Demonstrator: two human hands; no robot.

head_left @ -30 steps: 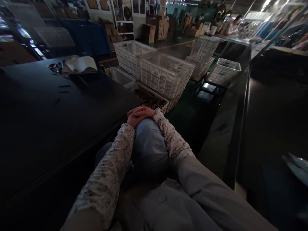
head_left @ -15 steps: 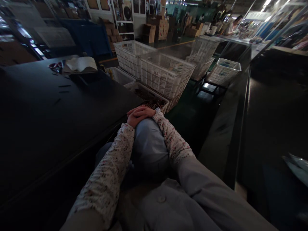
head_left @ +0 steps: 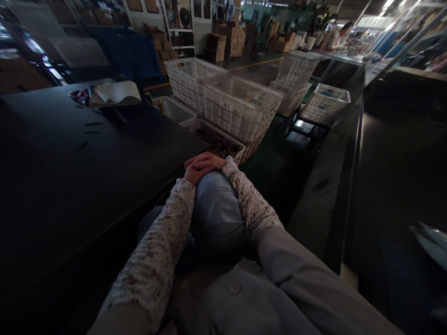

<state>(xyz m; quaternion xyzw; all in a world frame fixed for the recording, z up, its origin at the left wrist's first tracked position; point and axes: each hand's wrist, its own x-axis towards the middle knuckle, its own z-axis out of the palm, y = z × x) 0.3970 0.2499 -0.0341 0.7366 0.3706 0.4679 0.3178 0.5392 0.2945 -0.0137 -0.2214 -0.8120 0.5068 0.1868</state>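
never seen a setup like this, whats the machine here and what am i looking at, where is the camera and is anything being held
There is no machine arm here: these are a person's own bare hands. One camera, worn on the head, looks forward and down, so you see roughly what the wearer faces. The left hand and right hand are folded together on a raised knee; I see no object held in either. The dark table on the left bears a pale, sheet-like item and a few thin dark pieces. Just beyond the hands sits a low bin of small coppery bits, too dim to identify, with tall white baskets behind it.
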